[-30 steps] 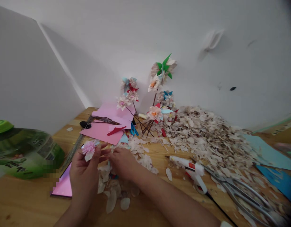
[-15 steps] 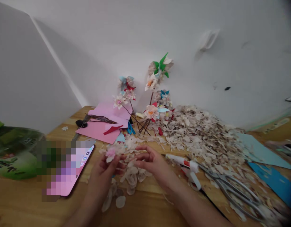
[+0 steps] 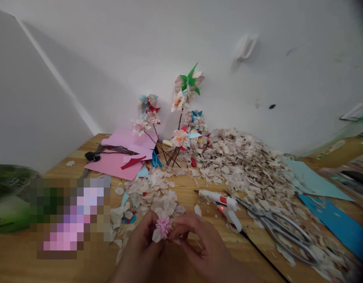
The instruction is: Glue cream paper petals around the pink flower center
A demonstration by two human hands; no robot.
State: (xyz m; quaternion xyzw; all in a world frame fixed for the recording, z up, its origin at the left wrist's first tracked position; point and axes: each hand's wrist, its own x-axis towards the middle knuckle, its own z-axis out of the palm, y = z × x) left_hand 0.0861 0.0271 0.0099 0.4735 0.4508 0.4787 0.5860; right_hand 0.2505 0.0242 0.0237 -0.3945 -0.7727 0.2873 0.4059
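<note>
My left hand (image 3: 140, 251) and my right hand (image 3: 203, 247) meet low in the middle of the view, both pinching a small pink fringed flower centre (image 3: 163, 226) with a pale petal at its base. Loose whitish petals (image 3: 153, 192) lie scattered on the wooden table (image 3: 181, 188) just beyond my fingers. A white hot glue gun (image 3: 225, 206) lies to the right of my right hand, a red light showing on it.
Metal scissors (image 3: 283, 232) lie right of the glue gun. A big heap of pale husk pieces (image 3: 246, 161) fills the back right. Finished flowers on stems (image 3: 178, 118) lean against the wall above pink paper (image 3: 122, 157). Blue paper (image 3: 337, 224), a green bottle (image 3: 7, 196).
Both hands have come down and toward me with the pink flower centre. My right hand has closed in on it. The view has shifted right.
</note>
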